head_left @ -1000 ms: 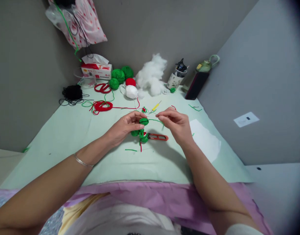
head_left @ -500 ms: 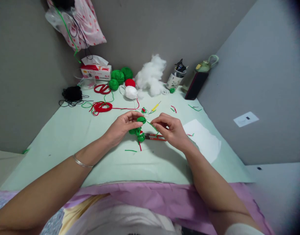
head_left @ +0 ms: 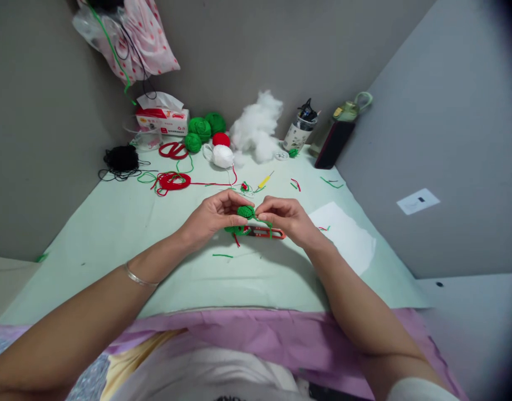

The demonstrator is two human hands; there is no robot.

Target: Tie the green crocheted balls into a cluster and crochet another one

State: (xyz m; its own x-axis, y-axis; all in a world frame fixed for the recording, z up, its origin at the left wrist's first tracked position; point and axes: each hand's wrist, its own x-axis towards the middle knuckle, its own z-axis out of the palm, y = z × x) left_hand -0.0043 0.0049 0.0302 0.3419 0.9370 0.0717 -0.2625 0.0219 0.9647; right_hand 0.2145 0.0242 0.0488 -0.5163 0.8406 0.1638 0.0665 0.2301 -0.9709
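Observation:
My left hand (head_left: 214, 214) pinches a small green crocheted piece (head_left: 244, 212) just above the pale green table (head_left: 114, 223). More green crochet hangs below it, with a short red thread end. My right hand (head_left: 285, 217) meets it from the right, its fingers pinched together at the piece on a green strand; whether a needle is in them is too small to tell. Red thread snips (head_left: 266, 232) lie on the table directly under both hands.
At the back stand green yarn balls (head_left: 201, 129), a red and a white ball (head_left: 223, 156), white stuffing (head_left: 258, 132), a tissue box (head_left: 162, 118), red scissors (head_left: 175, 149), black yarn (head_left: 122, 159), a red yarn coil (head_left: 172, 181), a cup and a bottle (head_left: 337, 139). White paper (head_left: 343, 234) lies right.
My right hand has closed in from the right until its fingertips touch the green piece. The piece has been turned a little in my left hand.

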